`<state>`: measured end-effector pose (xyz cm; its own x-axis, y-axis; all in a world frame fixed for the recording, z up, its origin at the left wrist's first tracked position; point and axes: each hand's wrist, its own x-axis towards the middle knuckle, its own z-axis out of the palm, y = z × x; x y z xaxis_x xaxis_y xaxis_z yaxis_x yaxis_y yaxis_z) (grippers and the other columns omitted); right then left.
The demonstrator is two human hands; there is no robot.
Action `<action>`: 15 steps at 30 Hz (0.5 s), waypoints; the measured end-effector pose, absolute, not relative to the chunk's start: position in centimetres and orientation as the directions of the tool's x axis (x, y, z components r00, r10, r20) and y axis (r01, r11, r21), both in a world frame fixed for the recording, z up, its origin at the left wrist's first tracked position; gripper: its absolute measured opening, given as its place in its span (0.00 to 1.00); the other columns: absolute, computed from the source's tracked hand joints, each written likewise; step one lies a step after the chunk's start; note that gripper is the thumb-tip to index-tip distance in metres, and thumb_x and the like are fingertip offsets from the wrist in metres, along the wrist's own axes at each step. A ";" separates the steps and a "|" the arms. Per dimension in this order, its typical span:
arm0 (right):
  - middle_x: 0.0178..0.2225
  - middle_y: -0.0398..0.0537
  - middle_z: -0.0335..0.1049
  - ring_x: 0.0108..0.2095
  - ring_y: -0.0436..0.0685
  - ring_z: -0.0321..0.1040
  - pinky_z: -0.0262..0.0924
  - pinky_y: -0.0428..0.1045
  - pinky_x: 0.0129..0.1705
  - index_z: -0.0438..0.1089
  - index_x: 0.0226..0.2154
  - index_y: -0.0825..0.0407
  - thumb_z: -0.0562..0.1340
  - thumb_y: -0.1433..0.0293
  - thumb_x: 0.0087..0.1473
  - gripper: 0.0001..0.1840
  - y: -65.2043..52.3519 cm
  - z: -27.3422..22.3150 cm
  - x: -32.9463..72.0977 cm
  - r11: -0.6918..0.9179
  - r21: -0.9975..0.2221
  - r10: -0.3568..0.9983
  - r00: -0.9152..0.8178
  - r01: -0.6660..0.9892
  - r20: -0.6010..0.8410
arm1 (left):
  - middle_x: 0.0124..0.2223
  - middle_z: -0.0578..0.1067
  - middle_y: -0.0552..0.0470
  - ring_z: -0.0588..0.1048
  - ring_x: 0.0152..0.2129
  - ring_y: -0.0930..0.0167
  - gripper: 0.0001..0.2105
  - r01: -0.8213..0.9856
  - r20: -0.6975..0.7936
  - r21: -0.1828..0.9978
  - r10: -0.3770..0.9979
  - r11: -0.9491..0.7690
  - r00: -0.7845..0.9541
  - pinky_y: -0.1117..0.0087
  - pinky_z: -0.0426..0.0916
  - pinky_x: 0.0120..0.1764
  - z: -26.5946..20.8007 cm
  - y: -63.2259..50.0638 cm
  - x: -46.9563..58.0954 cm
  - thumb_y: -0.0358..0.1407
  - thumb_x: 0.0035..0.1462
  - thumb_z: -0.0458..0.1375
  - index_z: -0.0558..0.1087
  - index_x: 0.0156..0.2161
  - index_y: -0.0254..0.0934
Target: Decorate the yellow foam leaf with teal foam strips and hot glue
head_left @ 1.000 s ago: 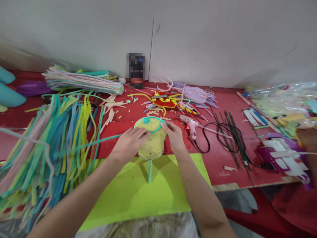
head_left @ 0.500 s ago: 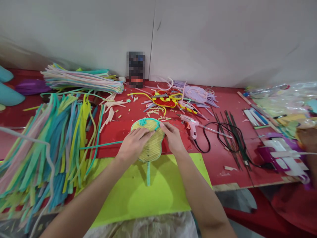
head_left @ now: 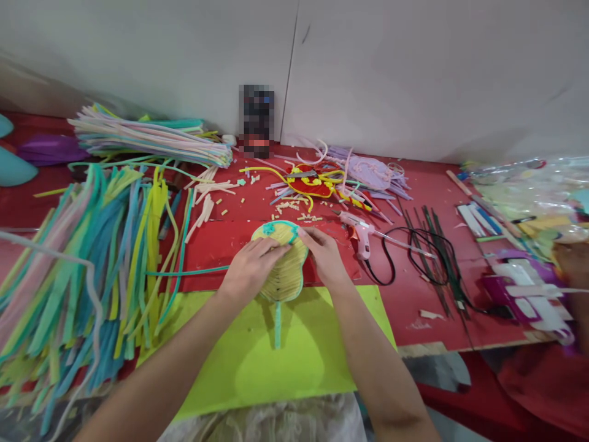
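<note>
A yellow hand fan [head_left: 283, 279] with a teal fuzzy rim and a cluster of teal trim [head_left: 268, 229] near its top is held over the table, its teal handle [head_left: 277, 325] pointing down toward me. Across its face lies my left hand [head_left: 252, 264], fingers bent and closed toward the upper right edge. My right hand [head_left: 321, 250] pinches that same edge between thumb and fingers. Out from under my left hand, a teal pipe cleaner [head_left: 188, 272] runs to the left. What sits between the fingertips is partly hidden.
A yellow-green sheet [head_left: 276, 374] lies beneath my forearms. Bundles of coloured pipe cleaners [head_left: 105, 258] fill the left. On the right are a pink glue gun [head_left: 361, 233], its black cord [head_left: 391, 270], dark green stems [head_left: 437, 245] and a purple-white device [head_left: 529, 288]. Behind are purple pieces [head_left: 370, 172] and cut scraps.
The view has shifted slightly, so the table's things sit a little differently in the picture. My hands keep nearly the same hold on the fan.
</note>
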<state>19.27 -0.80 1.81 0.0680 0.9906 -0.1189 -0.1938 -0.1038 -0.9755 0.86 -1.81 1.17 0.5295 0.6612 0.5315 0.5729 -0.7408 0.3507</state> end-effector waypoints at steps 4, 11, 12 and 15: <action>0.32 0.42 0.75 0.34 0.52 0.68 0.62 0.48 0.41 0.76 0.31 0.49 0.69 0.60 0.43 0.12 -0.8 1.9 19.3 -0.105 -0.979 0.990 0.074 -0.173 -0.119 | 0.41 0.72 0.50 0.72 0.40 0.70 0.14 0.549 0.536 0.437 0.696 -0.713 0.478 0.66 0.70 0.44 1.1 -1.9 0.9 0.33 0.64 0.49 0.68 0.53 0.43; 0.29 0.41 0.74 0.31 0.52 0.68 0.62 0.48 0.39 0.75 0.29 0.49 0.69 0.59 0.42 0.13 -0.8 1.4 19.2 -0.117 -0.966 0.986 0.090 -0.229 -0.141 | 0.40 0.73 0.49 0.73 0.41 0.68 0.15 0.452 0.515 0.618 0.766 -0.643 0.386 0.64 0.72 0.44 1.2 -2.5 1.4 0.34 0.65 0.46 0.70 0.52 0.46; 0.28 0.41 0.74 0.31 0.52 0.68 0.62 0.48 0.39 0.75 0.29 0.49 0.69 0.59 0.42 0.12 -0.8 1.5 19.2 -0.117 -0.967 0.985 0.096 -0.228 -0.142 | 0.40 0.73 0.48 0.73 0.41 0.68 0.15 0.453 0.509 0.624 0.771 -0.637 0.383 0.64 0.72 0.44 1.2 -2.5 1.4 0.34 0.65 0.45 0.70 0.52 0.45; 0.28 0.41 0.73 0.31 0.52 0.67 0.62 0.48 0.39 0.74 0.27 0.49 0.69 0.58 0.42 0.12 -0.8 1.7 19.2 -0.119 -0.969 0.984 0.102 -0.217 -0.144 | 0.40 0.73 0.48 0.73 0.40 0.69 0.14 0.453 0.510 0.630 0.776 -0.631 0.372 0.64 0.72 0.44 1.2 -2.7 1.5 0.34 0.64 0.47 0.71 0.51 0.43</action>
<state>19.22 -0.83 1.66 0.1023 0.9843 -0.1436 -0.2175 -0.1188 -0.9688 1.51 -2.66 1.17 0.3719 0.7755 0.5102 0.4529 -0.6313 0.6295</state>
